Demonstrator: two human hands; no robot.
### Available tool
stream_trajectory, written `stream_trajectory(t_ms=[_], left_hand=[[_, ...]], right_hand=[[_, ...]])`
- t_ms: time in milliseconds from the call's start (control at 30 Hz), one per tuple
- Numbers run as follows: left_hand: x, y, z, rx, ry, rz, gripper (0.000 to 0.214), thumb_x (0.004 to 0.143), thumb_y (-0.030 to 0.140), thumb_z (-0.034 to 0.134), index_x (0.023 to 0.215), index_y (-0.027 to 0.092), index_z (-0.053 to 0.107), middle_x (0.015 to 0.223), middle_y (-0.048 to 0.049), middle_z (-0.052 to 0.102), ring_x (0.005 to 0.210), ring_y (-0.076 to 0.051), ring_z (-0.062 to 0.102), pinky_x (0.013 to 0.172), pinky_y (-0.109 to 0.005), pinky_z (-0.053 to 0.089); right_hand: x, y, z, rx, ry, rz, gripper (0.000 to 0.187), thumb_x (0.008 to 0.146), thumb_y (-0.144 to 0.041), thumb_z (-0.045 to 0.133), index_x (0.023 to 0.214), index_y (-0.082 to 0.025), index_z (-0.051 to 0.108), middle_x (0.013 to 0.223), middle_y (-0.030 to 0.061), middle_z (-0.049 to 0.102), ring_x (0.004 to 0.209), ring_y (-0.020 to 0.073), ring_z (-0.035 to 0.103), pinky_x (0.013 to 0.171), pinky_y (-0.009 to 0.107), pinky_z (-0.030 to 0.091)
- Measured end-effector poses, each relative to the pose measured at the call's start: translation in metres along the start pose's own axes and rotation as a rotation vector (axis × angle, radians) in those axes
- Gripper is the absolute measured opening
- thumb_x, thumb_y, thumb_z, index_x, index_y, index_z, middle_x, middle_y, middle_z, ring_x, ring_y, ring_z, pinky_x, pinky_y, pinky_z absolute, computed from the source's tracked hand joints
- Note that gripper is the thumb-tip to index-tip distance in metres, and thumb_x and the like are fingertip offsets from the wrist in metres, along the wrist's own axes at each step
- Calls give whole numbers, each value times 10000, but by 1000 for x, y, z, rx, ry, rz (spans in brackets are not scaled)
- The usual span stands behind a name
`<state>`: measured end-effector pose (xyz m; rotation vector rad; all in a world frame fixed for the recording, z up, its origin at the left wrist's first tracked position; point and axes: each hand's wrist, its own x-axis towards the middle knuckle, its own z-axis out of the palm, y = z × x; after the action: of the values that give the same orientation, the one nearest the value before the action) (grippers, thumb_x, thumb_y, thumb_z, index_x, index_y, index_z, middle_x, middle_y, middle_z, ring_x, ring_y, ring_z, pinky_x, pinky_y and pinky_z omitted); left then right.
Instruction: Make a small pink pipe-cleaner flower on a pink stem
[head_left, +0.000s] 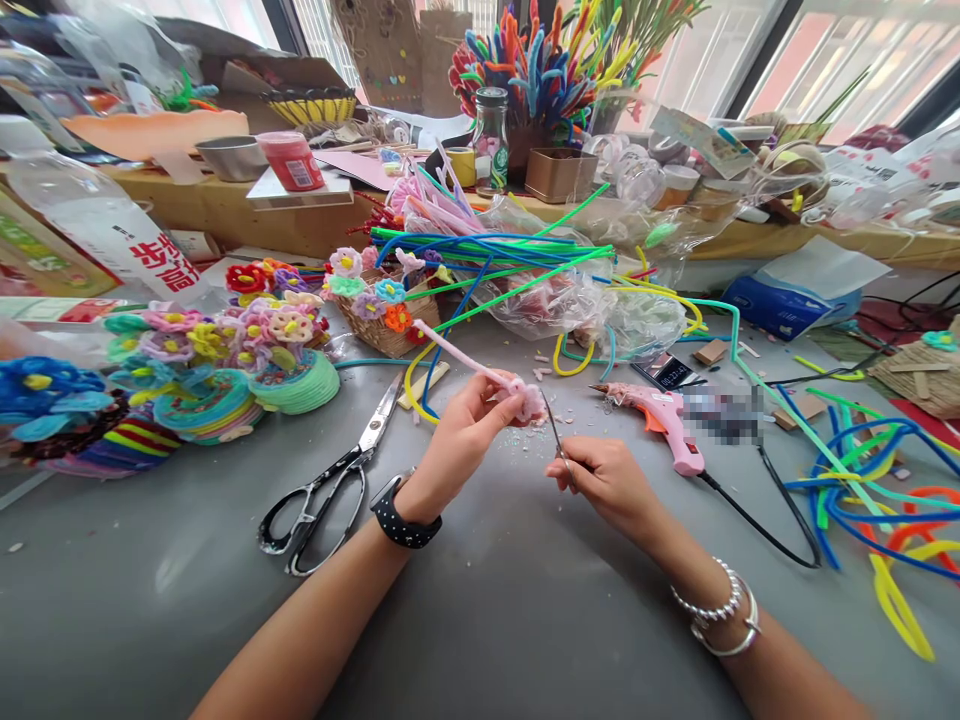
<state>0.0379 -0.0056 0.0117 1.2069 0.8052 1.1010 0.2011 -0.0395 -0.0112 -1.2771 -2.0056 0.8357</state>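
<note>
In the middle of the view my left hand [480,410] pinches a pale pink pipe-cleaner flower [529,400], whose long fuzzy tail [457,352] sticks out up and to the left. My right hand [600,475] is closed round a thin dark tool [556,425], slender like tweezers. Its upper end reaches the flower's right edge; whether it touches cannot be told. Left of my left wrist lie black-handled scissors [341,480], blades pointing away. A pink hot glue gun [667,410] rests beyond my right hand, its nozzle facing left.
Pots of pipe-cleaner flowers [296,375] stand at the left. Loose coloured pipe cleaners [862,480] tangle at the right, near the glue gun's black cord [795,530]. Behind are a plastic-wrapped bundle [525,300], a blue tissue pack [795,295] and a cluttered wooden ledge [420,205].
</note>
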Motion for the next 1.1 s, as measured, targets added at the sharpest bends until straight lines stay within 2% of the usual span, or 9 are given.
stream_trajectory(t_ms=[167,300,400,700,967,1100], left_hand=[[-1,1,1,4,-71,-17,113,769,230,531,857,168,496,816,1,544,761,-105,571,689,-226,470],[-2,1,2,36,-24,-20,215,732,224,578,892,164,448,781,-5,559,690,-105,577,582,-212,463],[-1,1,2,42,4,-19,233,711,219,601,847,165,419,718,4,562,658,-105,579,536,-201,445],[-1,2,1,142,2,-2,209,706,240,608,810,162,444,732,0,568,642,-101,584,492,-187,387],[2,3,-6,171,35,29,205,701,239,620,801,163,458,721,6,574,632,-89,570,504,-185,379],[2,3,-7,169,7,41,210,700,247,623,825,169,473,733,5,580,636,-87,566,522,-187,395]], right_hand=[[1,0,-4,-32,-86,57,555,752,-653,318,565,-161,497,576,11,520,551,124,458,508,228,330],[0,0,-4,-13,-172,50,654,714,-721,219,663,-157,546,629,21,549,577,133,469,519,235,331],[-2,0,-3,-4,-198,42,669,704,-730,204,686,-158,551,639,18,552,574,128,467,511,231,324],[-1,0,-5,-21,-183,53,605,729,-697,254,618,-161,511,599,7,525,563,126,457,522,234,322],[0,0,-6,-13,-90,21,485,821,-508,375,482,-165,431,496,-18,469,500,97,439,520,217,312],[-1,0,-9,-11,-116,48,475,814,-497,395,475,-165,418,500,-14,478,493,95,433,502,213,302]])
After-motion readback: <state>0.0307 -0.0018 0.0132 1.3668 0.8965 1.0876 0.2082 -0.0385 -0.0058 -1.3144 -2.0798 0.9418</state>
